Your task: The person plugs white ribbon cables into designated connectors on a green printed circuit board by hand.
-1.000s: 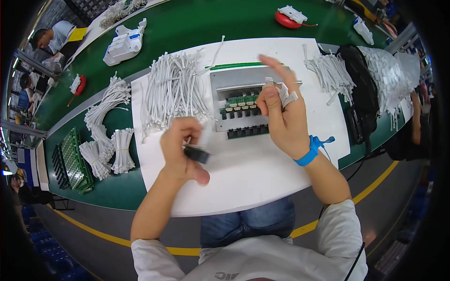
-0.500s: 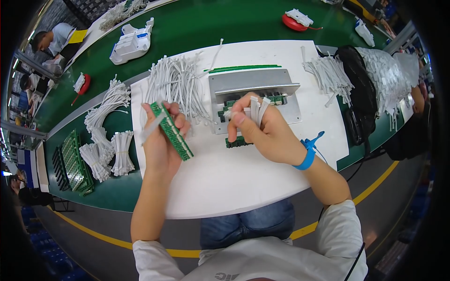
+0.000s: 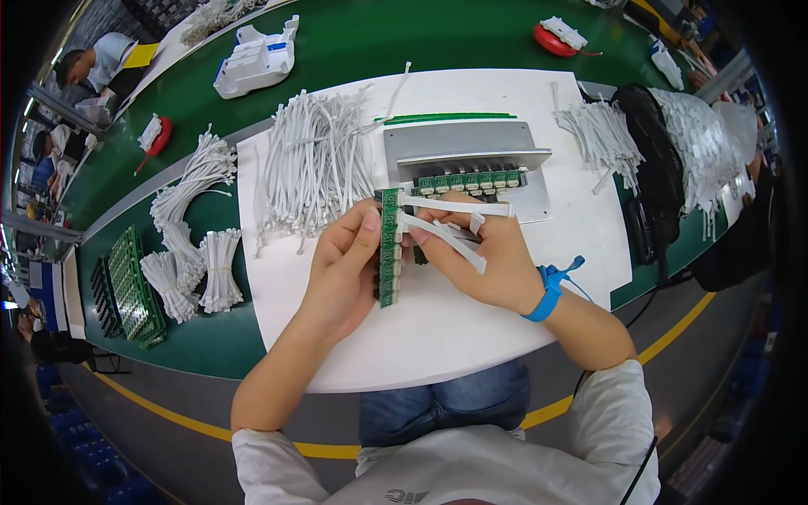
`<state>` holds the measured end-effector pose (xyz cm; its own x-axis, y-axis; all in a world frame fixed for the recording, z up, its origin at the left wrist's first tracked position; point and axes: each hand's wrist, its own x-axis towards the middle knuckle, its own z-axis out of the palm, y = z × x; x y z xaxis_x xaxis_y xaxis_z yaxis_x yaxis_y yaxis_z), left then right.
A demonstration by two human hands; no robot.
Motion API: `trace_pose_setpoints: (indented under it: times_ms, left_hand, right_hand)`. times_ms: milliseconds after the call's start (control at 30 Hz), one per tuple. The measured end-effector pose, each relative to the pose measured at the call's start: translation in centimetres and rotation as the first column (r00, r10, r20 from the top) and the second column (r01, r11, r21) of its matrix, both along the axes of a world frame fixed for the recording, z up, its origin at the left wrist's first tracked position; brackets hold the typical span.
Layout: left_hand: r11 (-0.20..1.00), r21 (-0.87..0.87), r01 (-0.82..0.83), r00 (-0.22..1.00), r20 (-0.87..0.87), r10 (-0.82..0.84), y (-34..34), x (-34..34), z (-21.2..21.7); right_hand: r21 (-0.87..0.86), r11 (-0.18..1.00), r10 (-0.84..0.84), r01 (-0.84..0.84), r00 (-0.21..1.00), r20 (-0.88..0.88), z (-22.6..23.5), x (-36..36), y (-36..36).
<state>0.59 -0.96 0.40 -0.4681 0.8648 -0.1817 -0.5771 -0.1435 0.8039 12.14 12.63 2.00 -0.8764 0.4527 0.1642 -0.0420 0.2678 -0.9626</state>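
Note:
My left hand (image 3: 338,273) grips a narrow green circuit board (image 3: 390,261), held nearly upright with white connectors along its right edge. My right hand (image 3: 497,261) is closed around several short flat white cables (image 3: 461,206). Two of the cables reach the board's upper right edge; whether their plugs are seated there cannot be made out. Behind the hands stands a grey metal fixture (image 3: 465,140) with a row of small green boards (image 3: 471,182) along its front. Another dark-edged board piece on the table is mostly hidden by my right hand.
Loose white cables (image 3: 313,164) lie in a large pile at the left, with bundled cables (image 3: 220,271) and stacked green boards (image 3: 135,286) beyond. At the right are more cables (image 3: 602,135), a black bag (image 3: 646,164) and a plastic bag of cables (image 3: 703,143). A white plastic housing (image 3: 257,59) sits at the back.
My left hand has moved right and turned the board nearly upright. My right hand has brought the cables against its edge. The view has shifted slightly.

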Motion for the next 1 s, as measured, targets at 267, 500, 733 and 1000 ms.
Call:
trace_pose_setpoints:
  times_ms: [267, 500, 733, 1000]
  left_hand:
    - [0.988, -0.003, -0.154, 0.977, -0.148, 0.151, 0.2, 0.4, -1.5]
    - [0.982, 0.010, -0.191, 0.939, -0.291, 0.185, 0.8, 0.8, -1.5]
    - [0.985, -0.071, -0.158, 0.983, -0.107, 0.150, 0.6, 0.2, -1.1]
    - [0.995, -0.002, -0.102, 0.995, -0.005, 0.102, 0.4, 0.1, -0.5]
  right_hand:
    - [-0.067, 0.997, -0.032, 0.030, 0.999, -0.028, -0.5, 0.1, -0.1]
    - [-0.054, 0.998, 0.044, -0.039, 0.995, 0.094, -0.9, 0.3, 1.1]
    - [-0.236, 0.969, -0.077, 0.072, 0.997, -0.014, -0.6, -0.4, 0.2]
    - [-0.083, 0.991, 0.117, -0.102, 0.973, 0.199, -0.6, 0.2, 1.6]
